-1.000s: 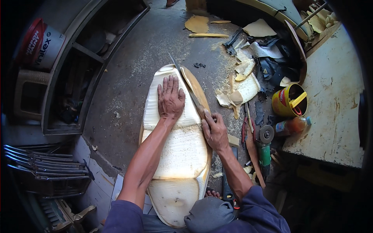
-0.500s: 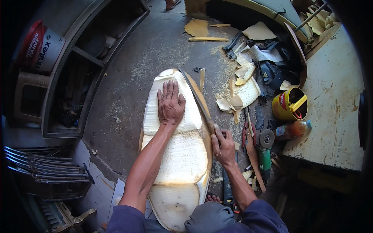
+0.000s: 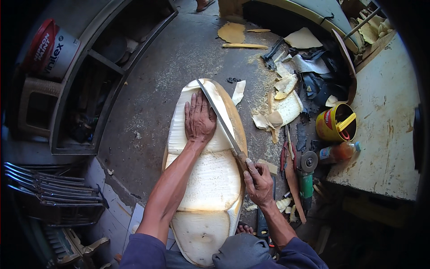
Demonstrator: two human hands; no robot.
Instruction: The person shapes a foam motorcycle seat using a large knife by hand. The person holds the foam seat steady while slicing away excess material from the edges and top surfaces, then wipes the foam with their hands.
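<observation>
A long cream-coloured foam seat pad (image 3: 208,181) lies lengthwise before me, with a tan layer showing along its right edge. My left hand (image 3: 200,122) presses flat on its far section, fingers stretched out. In my right hand (image 3: 259,184) is the wooden handle of a long knife (image 3: 219,117). The blade runs from the handle up and left across the pad's far right part, its tip at the far end, close beside my left fingers. A loose foam offcut (image 3: 238,92) lies on the floor just right of the pad.
Foam scraps (image 3: 286,107) and black material litter the floor at right. Nearer are an angle grinder (image 3: 306,184), a yellow can (image 3: 327,127) and a bottle (image 3: 339,152) beside a pale bench (image 3: 376,112). Metal shelving (image 3: 105,62) stands left. A person's foot (image 3: 205,4) shows at the top.
The knife blade has shifted left, from the pad's right edge to across its top. The thin foam strip beside the edge now shows its broad face. My left hand stays on the pad.
</observation>
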